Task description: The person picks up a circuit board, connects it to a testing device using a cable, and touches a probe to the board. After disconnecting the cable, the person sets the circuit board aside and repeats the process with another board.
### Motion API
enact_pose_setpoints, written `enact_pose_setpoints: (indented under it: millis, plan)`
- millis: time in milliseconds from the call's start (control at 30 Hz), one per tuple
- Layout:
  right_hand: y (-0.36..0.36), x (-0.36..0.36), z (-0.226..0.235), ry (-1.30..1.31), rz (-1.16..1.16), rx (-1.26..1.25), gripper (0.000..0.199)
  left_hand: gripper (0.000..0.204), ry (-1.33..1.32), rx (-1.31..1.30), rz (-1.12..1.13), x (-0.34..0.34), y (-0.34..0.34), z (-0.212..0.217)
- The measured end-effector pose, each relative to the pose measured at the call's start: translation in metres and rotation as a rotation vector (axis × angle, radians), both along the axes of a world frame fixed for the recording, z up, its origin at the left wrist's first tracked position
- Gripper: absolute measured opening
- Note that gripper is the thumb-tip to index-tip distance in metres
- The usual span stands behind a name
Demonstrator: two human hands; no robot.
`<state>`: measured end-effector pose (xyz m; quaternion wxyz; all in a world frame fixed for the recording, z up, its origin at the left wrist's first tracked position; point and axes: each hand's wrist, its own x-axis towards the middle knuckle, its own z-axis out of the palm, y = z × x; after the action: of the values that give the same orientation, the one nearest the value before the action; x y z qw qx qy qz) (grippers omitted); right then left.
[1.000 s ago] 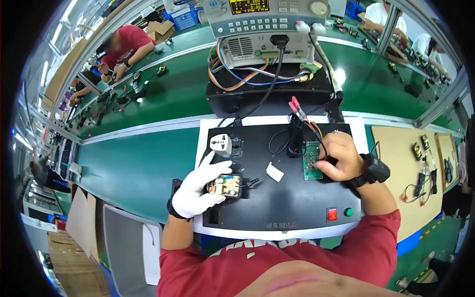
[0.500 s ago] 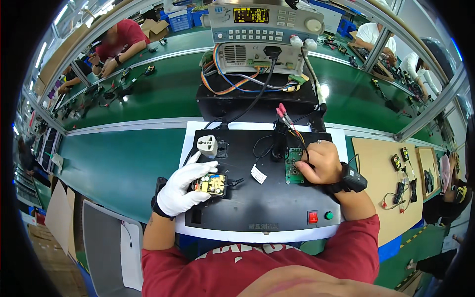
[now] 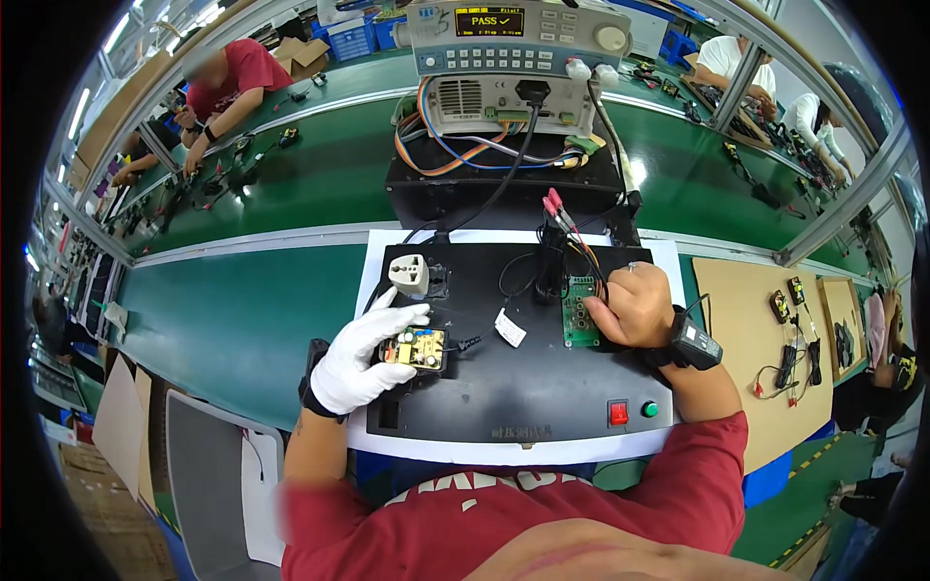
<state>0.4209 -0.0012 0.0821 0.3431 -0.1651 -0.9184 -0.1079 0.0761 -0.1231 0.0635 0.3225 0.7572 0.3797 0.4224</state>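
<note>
My left hand, in a white glove, holds an open power adapter between thumb and fingers. Its components face up, and a short black plug lead points right from it. My bare right hand is closed at the right edge of a small green circuit board. The thumb lies against the board, and the curled fingers hide whatever may be inside them. Both hands are over a black test box. A white universal socket stands on the box just beyond my left hand.
A bench instrument with a lit screen stands behind the box. Red-tipped leads and a black cable bundle are near the board. A red switch and green button sit front right. Cardboard bears more adapters.
The instrument's screen has switched from rows of readings to one large word with a check mark. My hands keep their places, while the view shifts slightly. A person at back left has lowered a hand.
</note>
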Motion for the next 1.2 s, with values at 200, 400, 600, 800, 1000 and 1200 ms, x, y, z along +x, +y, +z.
enact_pose_setpoints:
  millis: [200,400,600,800,1000,1200]
  plan:
    - [-0.001,-0.001,-0.001,0.008,0.006,0.013,0.030,0.053,-0.129,-0.007,0.029,0.001,-0.004,-0.003]
    - [-0.007,0.000,-0.001,0.473,0.041,-0.088,0.022,0.052,0.257,0.296,0.266,0.011,-0.017,0.017]
    - [-0.016,0.020,0.023,0.744,0.077,0.014,0.028,0.054,0.334,0.456,0.445,0.034,-0.025,0.035]
    - [-0.047,0.052,0.087,0.953,0.282,-0.139,0.042,0.066,-0.111,0.322,0.602,0.026,-0.036,0.064]
    - [-0.063,0.057,0.130,0.587,0.457,-0.870,0.038,0.065,-0.405,0.425,0.740,-0.041,-0.057,0.089]
    - [0.021,-0.049,0.150,-0.036,0.211,-1.152,0.043,0.048,-0.397,0.421,1.121,-0.177,-0.010,0.112]
